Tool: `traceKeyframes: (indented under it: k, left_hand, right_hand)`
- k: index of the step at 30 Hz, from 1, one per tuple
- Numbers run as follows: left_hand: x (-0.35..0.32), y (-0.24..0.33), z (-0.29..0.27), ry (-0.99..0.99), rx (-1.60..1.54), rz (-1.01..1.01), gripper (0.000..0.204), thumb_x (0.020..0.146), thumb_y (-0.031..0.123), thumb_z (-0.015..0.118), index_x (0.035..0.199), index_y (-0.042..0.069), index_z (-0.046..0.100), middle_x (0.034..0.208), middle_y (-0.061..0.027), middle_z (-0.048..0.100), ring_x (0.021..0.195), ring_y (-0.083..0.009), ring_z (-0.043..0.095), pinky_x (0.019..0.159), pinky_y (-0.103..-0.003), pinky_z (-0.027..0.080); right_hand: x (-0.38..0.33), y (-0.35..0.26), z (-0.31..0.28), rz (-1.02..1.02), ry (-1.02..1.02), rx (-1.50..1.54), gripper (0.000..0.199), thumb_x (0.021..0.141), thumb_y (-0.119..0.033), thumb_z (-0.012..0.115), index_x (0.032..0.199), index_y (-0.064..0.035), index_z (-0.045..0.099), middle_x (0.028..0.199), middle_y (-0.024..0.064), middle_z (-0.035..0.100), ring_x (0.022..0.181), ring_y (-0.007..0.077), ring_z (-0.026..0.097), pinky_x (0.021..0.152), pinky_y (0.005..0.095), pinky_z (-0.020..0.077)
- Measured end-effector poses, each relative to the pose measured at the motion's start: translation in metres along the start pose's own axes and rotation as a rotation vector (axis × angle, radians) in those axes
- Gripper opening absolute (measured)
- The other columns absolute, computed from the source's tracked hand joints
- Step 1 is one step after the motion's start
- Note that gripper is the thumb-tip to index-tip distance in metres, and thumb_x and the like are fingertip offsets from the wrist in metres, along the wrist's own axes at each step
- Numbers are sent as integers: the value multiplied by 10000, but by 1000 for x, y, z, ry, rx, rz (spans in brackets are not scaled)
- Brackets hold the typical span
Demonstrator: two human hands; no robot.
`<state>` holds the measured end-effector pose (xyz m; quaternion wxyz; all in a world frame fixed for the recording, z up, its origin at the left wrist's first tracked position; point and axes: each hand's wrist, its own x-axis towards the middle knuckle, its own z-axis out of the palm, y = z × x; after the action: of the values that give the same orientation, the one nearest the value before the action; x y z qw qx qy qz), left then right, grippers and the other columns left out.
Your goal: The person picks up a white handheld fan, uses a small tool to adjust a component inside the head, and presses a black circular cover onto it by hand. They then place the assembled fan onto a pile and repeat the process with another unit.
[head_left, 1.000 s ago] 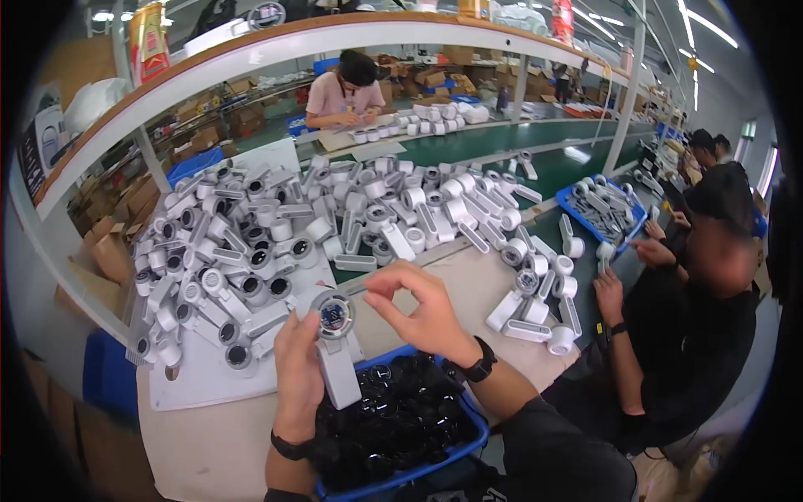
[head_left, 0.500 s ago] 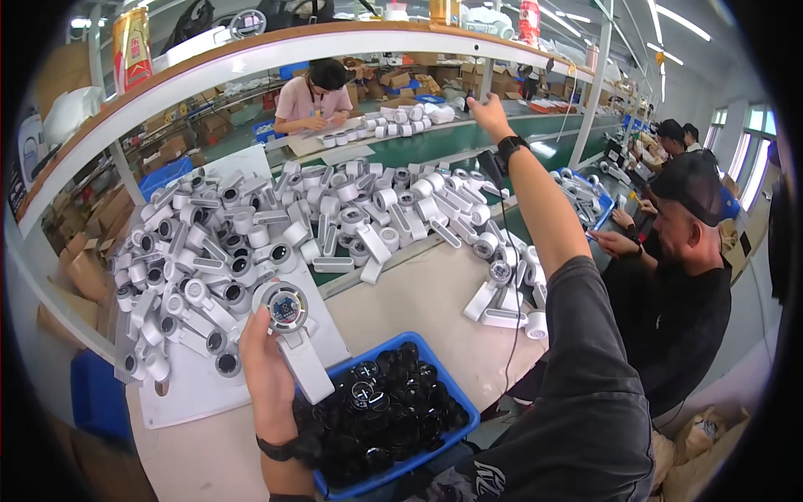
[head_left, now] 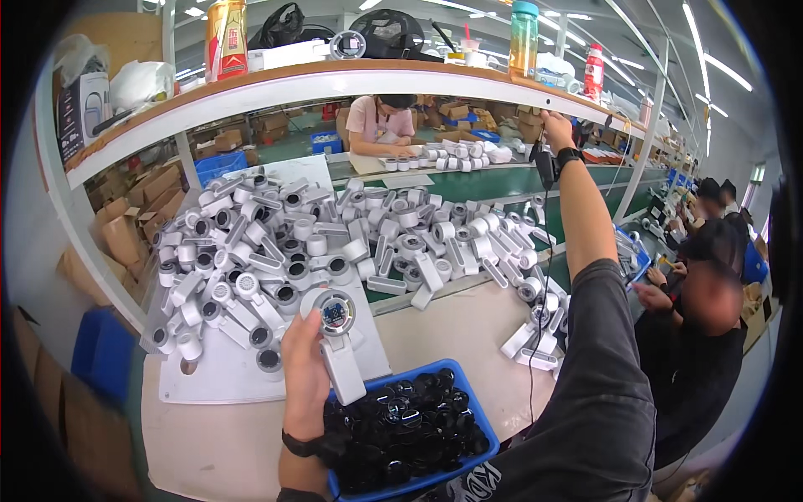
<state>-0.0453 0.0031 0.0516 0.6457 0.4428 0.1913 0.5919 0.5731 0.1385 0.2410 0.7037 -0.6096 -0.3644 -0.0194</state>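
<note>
Hands first: left hand (head_left: 305, 368) is wrapped around a white fan body (head_left: 336, 335), thumb up by the round head and fingers curled behind the handle, holding it upright over the near edge of the bench (head_left: 217, 443). The head already has a dark round insert seated in its face. Right hand (head_left: 556, 130) is way up at the shelf edge, arm fully stretched, closed on a black tool (head_left: 544, 163) that hangs there with a thin cable (head_left: 535, 318) trailing down to the bench. Can't make out the exact finger grip from here, it's small and far off.

My read is this is the fitting step, part held ready in one hand while the other fetches the tool. Bringing it down would call for lining the tip up square on the middle of the head, and keeping the cable out of the pile.

Fan body sits just above the blue bin (head_left: 481, 422) of black caps (head_left: 401, 427), well apart from the right hand. Beyond it there's a big heap of white housings (head_left: 335, 243) spread over the bench. Another worker (head_left: 711, 335) is seated to the right, and one more sits at the far table.
</note>
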Motion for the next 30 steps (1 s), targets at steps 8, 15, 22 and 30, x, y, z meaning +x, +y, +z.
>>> traceKeyframes:
  k: [8, 15, 22, 30]
  left_hand:
    - [1, 4, -11, 40, -1, 16, 483, 971, 269, 525, 1315, -69, 516, 1255, -126, 607, 1135, -204, 585, 989, -348, 445]
    - [4, 1, -9, 15, -17, -22, 462, 991, 262, 501, 1314, -68, 518, 1248, -128, 612, 1137, -202, 586, 991, -355, 444]
    - [3, 0, -7, 16, -62, -27, 434, 977, 200, 533, 1327, -55, 502, 1207, -113, 621, 1081, -176, 606, 944, -323, 469]
    - [-1, 9, -3, -5, -66, -46, 434, 986, 215, 520, 1344, -28, 486, 1187, -101, 620, 1054, -171, 618, 864, -352, 557]
  right_hand:
    - [-35, -12, 21, -93, -357, 86, 303, 972, -299, 607, 1137, -48, 651, 1038, 29, 688, 922, 119, 646, 786, 264, 507]
    - [-110, -63, 94, 26, -656, 477, 287, 985, -254, 591, 1152, -22, 579, 1065, 54, 643, 945, 154, 629, 871, 298, 513]
    - [-175, -105, 157, 49, -763, 556, 294, 982, -242, 595, 1175, -21, 584, 1041, 55, 644, 909, 139, 632, 853, 287, 525]
    - [-208, -123, 209, 69, -925, 708, 317, 986, -244, 588, 1210, -20, 579, 1041, 55, 642, 916, 147, 631, 862, 290, 520]
